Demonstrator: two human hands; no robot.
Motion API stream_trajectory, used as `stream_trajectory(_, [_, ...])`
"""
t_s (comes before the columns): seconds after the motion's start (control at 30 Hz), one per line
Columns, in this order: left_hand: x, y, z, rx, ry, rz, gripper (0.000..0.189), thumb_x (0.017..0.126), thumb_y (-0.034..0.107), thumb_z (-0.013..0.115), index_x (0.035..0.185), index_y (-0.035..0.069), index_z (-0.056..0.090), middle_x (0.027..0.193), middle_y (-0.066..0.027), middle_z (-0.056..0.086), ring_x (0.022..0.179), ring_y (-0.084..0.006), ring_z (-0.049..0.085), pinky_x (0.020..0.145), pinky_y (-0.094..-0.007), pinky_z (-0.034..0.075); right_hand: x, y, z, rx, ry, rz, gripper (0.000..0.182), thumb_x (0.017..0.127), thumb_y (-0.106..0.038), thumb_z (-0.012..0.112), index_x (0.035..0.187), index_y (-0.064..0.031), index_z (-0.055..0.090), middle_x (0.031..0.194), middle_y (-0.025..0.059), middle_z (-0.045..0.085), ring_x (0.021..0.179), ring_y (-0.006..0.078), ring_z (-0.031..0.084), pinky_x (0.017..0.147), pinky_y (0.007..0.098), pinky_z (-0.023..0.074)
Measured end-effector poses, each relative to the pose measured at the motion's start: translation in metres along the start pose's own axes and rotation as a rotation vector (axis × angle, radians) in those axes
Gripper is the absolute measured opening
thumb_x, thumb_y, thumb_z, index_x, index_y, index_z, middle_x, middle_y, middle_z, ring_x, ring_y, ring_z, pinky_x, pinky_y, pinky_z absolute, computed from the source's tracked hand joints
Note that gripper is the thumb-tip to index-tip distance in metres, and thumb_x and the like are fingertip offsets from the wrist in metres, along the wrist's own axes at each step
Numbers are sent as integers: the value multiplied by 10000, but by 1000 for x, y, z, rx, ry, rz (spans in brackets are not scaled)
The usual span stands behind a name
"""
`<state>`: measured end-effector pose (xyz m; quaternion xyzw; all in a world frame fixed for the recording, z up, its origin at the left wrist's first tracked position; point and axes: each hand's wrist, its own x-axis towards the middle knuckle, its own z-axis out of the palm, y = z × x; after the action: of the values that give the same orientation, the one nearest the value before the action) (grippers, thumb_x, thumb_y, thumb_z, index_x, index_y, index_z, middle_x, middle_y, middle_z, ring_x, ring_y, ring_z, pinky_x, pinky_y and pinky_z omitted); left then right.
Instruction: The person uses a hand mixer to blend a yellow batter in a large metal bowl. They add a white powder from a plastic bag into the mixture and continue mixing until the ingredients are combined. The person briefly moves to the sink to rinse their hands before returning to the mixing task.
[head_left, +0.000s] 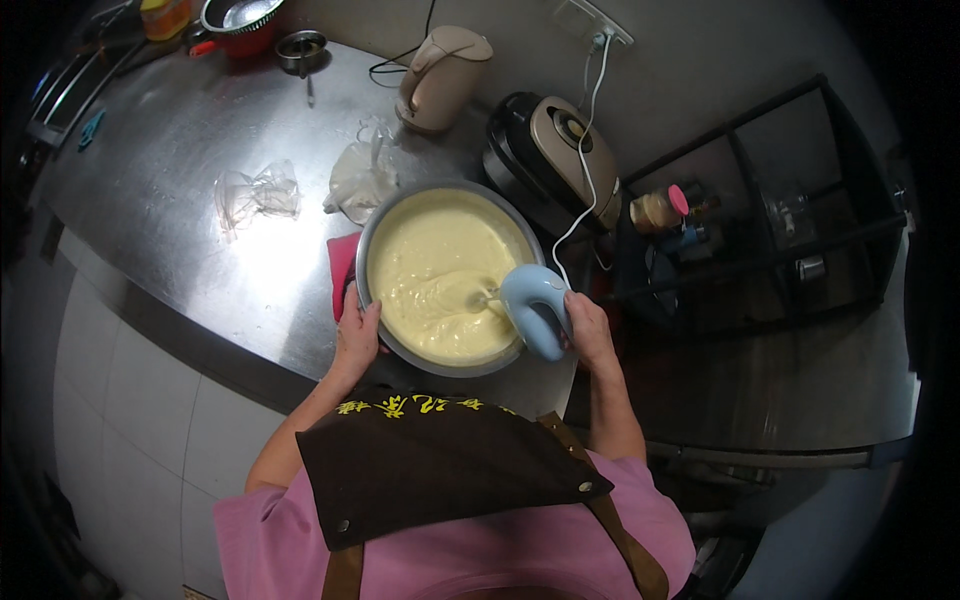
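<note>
A wide metal bowl (366, 247) full of pale yellow batter (435, 240) stands at the edge of the steel counter. My left hand (358, 330) grips its left rim, thumb on the outer lip, beside a red cloth (343, 266) partly hidden by the bowl. In my right hand (589, 328) is a light blue electric hand mixer (525, 289), held over the bowl's right rim. Its beaters (478, 301) reach into the batter, which is ridged around them. A white cord (592, 172) runs from the mixer up to a wall socket (592, 22).
Behind the bowl are a rice cooker (559, 150) and a beige electric kettle (446, 79). A tied plastic bag (364, 180) and a crumpled clear bag (259, 199) lie on the steel counter (187, 142). A black rack (765, 259) with jars stands at right; a small metal bowl (301, 51) is at the back.
</note>
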<state>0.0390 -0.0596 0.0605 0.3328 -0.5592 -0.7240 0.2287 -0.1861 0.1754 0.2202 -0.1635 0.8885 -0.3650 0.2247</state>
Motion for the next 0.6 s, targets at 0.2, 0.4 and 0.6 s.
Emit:
stream_trajectory(0.2, [-2,8,2,87,19,-24,472,977,137,487,1419,33,360,1158,-147,600,930,-193,625,741,-306,536,-2,18,-5,32,29,-8,401,941,-402,481,794,-46,592,587,61,566,500,158,553,499,298,438])
stream_trajectory(0.4, [14,-37,-5,194,94,273,472,967,155,506,1400,10,385,1167,-152,599,969,-213,618,734,-302,511,-9,28,-17,91,39,-10,352,917,-362,460,804,-51,579,601,70,564,499,156,540,483,296,424])
stream_trajectory(0.6, [8,-8,-1,13,44,-63,424,989,215,489,1351,-3,470,1101,-152,624,971,-224,615,859,-355,487,-15,81,-40,337,-34,-45,317,912,-334,462,828,-47,566,634,60,553,510,138,519,480,273,426])
